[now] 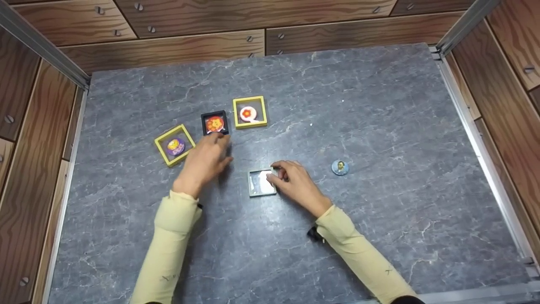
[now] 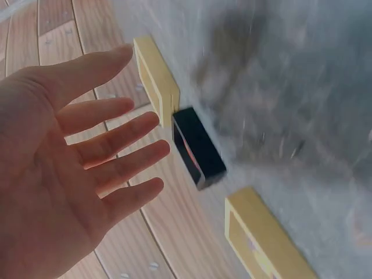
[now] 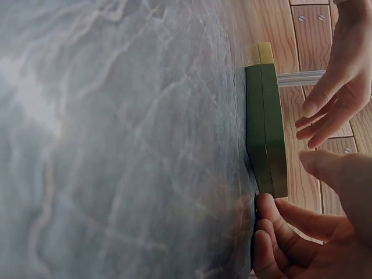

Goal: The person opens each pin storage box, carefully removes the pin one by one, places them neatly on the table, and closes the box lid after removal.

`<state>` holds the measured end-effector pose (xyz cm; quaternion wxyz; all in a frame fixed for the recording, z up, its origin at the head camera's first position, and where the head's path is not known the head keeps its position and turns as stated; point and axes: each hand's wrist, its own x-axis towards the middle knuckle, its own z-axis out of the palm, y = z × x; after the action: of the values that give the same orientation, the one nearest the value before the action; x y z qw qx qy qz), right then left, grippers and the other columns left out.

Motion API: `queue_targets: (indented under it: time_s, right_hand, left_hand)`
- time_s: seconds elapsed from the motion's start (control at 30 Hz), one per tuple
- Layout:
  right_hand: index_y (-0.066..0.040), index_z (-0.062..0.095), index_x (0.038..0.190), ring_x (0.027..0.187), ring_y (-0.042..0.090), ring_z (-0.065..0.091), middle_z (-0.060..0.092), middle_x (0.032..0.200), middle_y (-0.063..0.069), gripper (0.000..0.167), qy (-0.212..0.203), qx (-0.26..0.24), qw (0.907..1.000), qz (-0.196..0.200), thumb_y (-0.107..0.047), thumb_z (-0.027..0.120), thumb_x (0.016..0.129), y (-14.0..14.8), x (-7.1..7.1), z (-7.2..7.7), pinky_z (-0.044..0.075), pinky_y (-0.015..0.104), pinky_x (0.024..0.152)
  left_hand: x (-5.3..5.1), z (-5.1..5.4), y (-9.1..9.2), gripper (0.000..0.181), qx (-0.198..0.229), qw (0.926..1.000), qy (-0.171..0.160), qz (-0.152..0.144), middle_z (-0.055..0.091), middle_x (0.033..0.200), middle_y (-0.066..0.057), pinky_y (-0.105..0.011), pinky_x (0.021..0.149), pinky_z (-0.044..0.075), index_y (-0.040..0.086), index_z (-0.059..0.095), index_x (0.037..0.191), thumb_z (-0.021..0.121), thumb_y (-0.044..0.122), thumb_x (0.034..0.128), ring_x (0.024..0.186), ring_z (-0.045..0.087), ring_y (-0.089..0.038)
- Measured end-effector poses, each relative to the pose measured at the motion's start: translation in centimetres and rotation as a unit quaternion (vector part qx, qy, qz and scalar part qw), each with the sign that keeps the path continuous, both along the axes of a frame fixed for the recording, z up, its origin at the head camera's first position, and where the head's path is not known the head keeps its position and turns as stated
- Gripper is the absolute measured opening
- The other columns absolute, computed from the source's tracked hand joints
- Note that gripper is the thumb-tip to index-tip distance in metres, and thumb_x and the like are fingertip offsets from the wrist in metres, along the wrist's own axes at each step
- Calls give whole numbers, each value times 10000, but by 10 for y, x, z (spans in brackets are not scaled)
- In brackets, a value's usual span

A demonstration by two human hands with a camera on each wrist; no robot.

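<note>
A square green case (image 1: pixel 262 183) with a clear window lies mid-table, glare across its face. My right hand (image 1: pixel 298 185) is at its right edge. In the right wrist view, fingertips of the right hand (image 3: pixel 302 232) touch the end of the case (image 3: pixel 266 128), while the thumb hovers apart from its face. My left hand (image 1: pixel 203 159) reaches over the near edge of a black case (image 1: pixel 203 122) holding an orange badge (image 1: pixel 215 123). Seen from the left wrist, the left hand (image 2: pixel 87 157) has its fingers spread, holding nothing, beside the black case (image 2: pixel 200 148).
Left of the black case lies a yellow case (image 1: pixel 162 153) with a purple badge (image 1: pixel 176 146). Another yellow case (image 1: pixel 249 99), with a red-flower badge (image 1: pixel 248 113), lies to its right. A blue portrait badge (image 1: pixel 340 167) lies right of my right hand. Wood-patterned walls (image 1: pixel 190 50) surround the table.
</note>
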<state>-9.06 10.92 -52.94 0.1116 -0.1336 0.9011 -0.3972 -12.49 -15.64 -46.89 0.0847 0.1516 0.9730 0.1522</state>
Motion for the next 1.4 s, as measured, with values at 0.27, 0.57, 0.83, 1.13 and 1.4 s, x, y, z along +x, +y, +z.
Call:
queue_targets:
  time_s: [0.27, 0.57, 0.83, 1.13, 1.4]
  right_hand:
    - [-6, 725, 1241, 872, 209, 596, 703, 874, 73, 378, 8, -86, 9999, -65, -303, 718, 1007, 0, 5, -7, 529, 409, 862]
    - [-6, 729, 1239, 898, 202, 594, 700, 893, 72, 350, 67, -70, 9999, -89, -284, 684, 1031, 1, 4, -5, 530, 400, 871]
    - [-17, 736, 1228, 888, 200, 609, 713, 888, 75, 331, 150, -122, 9998, -1, -271, 698, 1020, -2, 4, -5, 541, 394, 852]
    - [-33, 741, 1222, 883, 195, 616, 715, 882, 64, 315, 207, -108, 9997, -57, -266, 703, 1013, -1, 2, -3, 543, 378, 846]
    - [-40, 733, 1235, 845, 155, 560, 683, 846, 34, 368, 61, -161, 9998, -97, -311, 746, 985, 1, 0, -3, 485, 327, 824]
  left_hand:
    - [-28, 1, -14, 739, 272, 9989, -147, 357, 545, 1468, -260, -635, 1083, 531, 23, 557, 1490, 882, 244, 864, 1361, 552, -464]
    - [-59, -6, -14, 831, -157, 9977, -392, 527, 492, 1482, -300, -649, 1155, 472, -37, 448, 1552, 867, 198, 873, 1422, 472, -485]
    - [-75, -8, -22, 805, -292, 9953, -680, 625, 488, 1458, -301, -657, 1105, 504, -51, 467, 1520, 873, 208, 875, 1365, 514, -482]
    - [-83, -12, -23, 794, -246, 9975, -447, 482, 537, 1472, -266, -654, 1092, 518, -21, 461, 1551, 851, 136, 877, 1361, 551, -473]
    - [-83, -13, -20, 751, -171, 9988, -255, 393, 594, 1425, -244, -657, 1049, 543, 11, 504, 1526, 849, 100, 864, 1325, 584, -462]
